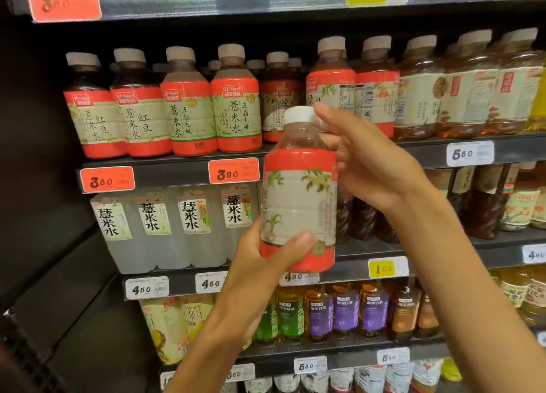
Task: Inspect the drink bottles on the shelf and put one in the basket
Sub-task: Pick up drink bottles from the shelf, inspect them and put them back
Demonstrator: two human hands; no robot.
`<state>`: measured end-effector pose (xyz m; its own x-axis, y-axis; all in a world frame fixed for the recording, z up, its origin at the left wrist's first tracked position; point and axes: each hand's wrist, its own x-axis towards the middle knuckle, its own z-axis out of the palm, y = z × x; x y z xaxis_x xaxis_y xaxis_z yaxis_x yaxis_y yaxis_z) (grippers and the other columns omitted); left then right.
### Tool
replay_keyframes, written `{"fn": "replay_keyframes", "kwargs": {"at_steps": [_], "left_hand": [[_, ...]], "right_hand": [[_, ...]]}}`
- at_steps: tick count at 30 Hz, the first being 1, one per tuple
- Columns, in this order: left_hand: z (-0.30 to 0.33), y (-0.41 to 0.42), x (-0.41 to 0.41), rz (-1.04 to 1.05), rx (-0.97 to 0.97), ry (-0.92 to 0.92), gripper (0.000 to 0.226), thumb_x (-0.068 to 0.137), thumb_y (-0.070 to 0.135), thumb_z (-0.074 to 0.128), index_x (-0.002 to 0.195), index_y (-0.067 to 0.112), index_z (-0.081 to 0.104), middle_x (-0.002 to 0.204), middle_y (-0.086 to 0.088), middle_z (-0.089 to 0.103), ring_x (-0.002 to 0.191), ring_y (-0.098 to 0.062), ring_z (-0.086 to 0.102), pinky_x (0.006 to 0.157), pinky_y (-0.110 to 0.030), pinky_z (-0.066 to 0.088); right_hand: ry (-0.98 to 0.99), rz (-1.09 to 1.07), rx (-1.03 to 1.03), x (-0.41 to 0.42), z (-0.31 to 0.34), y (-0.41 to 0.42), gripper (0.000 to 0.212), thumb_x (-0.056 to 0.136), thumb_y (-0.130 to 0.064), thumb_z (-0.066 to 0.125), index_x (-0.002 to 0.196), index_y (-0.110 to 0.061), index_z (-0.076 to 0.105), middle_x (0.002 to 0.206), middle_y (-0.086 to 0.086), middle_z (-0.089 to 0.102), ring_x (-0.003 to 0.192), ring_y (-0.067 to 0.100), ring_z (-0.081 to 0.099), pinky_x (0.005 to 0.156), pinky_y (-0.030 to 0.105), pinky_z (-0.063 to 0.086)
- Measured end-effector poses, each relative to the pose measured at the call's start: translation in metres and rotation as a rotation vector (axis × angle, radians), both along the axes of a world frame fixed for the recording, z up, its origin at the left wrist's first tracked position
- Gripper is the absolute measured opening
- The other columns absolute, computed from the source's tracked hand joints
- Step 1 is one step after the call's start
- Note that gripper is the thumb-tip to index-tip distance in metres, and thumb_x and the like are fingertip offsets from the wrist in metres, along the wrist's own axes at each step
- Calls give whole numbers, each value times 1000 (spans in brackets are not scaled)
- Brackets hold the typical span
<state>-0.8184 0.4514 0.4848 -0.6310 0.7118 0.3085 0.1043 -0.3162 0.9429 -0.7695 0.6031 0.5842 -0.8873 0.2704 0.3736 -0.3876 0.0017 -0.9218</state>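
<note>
While I hold the bottle (298, 197) up in front of the shelf (177, 172), both hands are on it: my left hand (266, 262) wraps the base from seven o'clock, thumb pressed across the lower label, and my right hand (363, 162) cups the shoulder from two o'clock, fingertips near the white cap (300, 115). Neither hand is loose; both grip the bottle, which stands nearly upright at centre frame, clear of the shelved rows at ten and one o'clock.

What faces me is the decorated side, with sprigs and little readable text. To inspect it well, I judge the left hand should keep the base steady while the right turns the body until the printed panel faces the camera. I would hold the turn slow and the bottle level, so the glossy wrap does not glare. No basket is in view, so I cannot tell where the drop will go; it probably lies below, towards six o'clock.
</note>
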Motion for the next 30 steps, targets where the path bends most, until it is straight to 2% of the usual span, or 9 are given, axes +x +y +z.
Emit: {"fn": "replay_keyframes", "kwargs": {"at_steps": [2,4,7,11,16,20,23,26,30], "left_hand": [[1,2,-1,-210,95,-163,79,55,48,87,123,18,60,120,-8,69,111,-24,65,88,-32,55],[4,5,0,-374,159,-279,75,59,42,88,125,16,61,125,-18,63,111,-34,63,88,-39,55],[-2,6,-3,-429,143,-284,73,58,43,89,122,18,64,128,-18,61,118,-36,58,94,-40,53],[-1,1,-6,-155,-62,-23,91,53,59,82,130,24,49,121,3,68,115,-13,62,95,-23,51],[2,5,-1,-25,-158,221,62,58,58,69,116,47,48,110,29,66,102,10,62,75,-6,49],[-4,13,5,27,-108,152,67,55,56,75,117,42,53,109,23,69,102,6,63,77,-10,51],[-3,11,3,27,-103,99,70,58,51,76,122,35,54,114,14,70,108,-4,64,91,-24,50],[-1,8,3,-92,-45,-22,76,59,44,82,125,22,53,117,3,70,109,-13,66,91,-30,53],[-1,10,6,-301,36,-189,97,59,42,87,137,6,42,129,-15,62,116,-28,61,99,-47,49]], "right_hand": [[-17,72,-93,-7,-6,2,34,86,-39,56,102,-12,69,90,14,58,79,31,51,77,34,38],[-31,195,-195,-14,-12,0,49,81,-40,55,116,-6,61,109,19,62,101,33,58,93,38,47],[35,271,-240,-17,-14,-1,39,84,-35,52,103,-3,64,93,12,72,90,27,68,84,35,55],[96,200,-133,-14,-13,2,30,88,-31,55,97,-5,65,85,7,74,80,20,68,74,29,57],[65,-55,38,-11,-12,4,29,89,-32,61,70,-16,74,81,9,74,70,16,69,69,29,57],[1,-131,173,-12,-9,3,34,91,-39,60,70,-17,75,88,12,75,76,17,71,70,28,58],[-21,10,169,-9,-8,13,36,91,-48,54,86,-18,74,92,5,75,88,17,71,77,27,57],[-20,166,4,-11,-11,17,39,92,-48,47,97,-16,67,90,1,72,91,16,68,80,29,54],[-22,381,-302,-17,-18,9,45,80,-45,53,98,-4,59,91,14,69,91,29,66,91,40,49]]}}
